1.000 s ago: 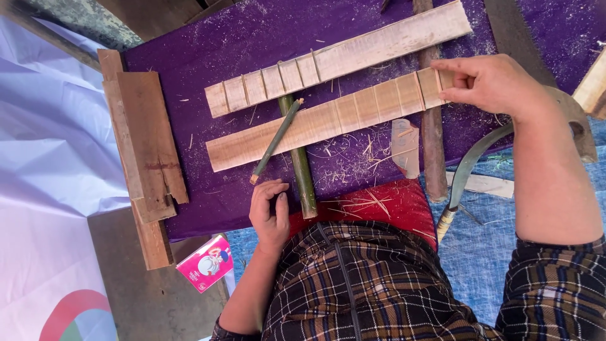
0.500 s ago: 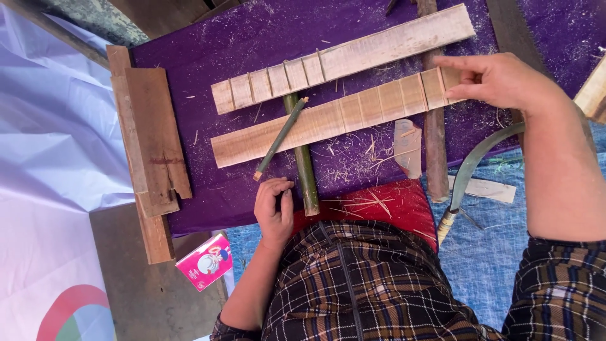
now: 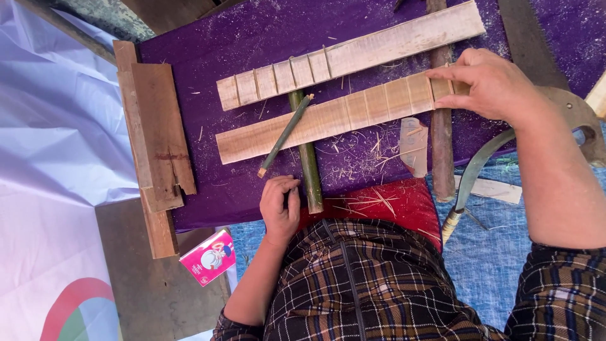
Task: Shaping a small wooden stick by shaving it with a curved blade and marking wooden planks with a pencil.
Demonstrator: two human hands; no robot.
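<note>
We cannot see what our left hand (image 3: 279,207) pinches; its curled fingers hide it. Our right hand (image 3: 495,85) covers the near slat's (image 3: 328,120) end. The green bamboo stick (image 3: 308,165) passes under that slat, its upper part hidden. The picture's right edge cuts off the saw handle (image 3: 577,123).
</note>
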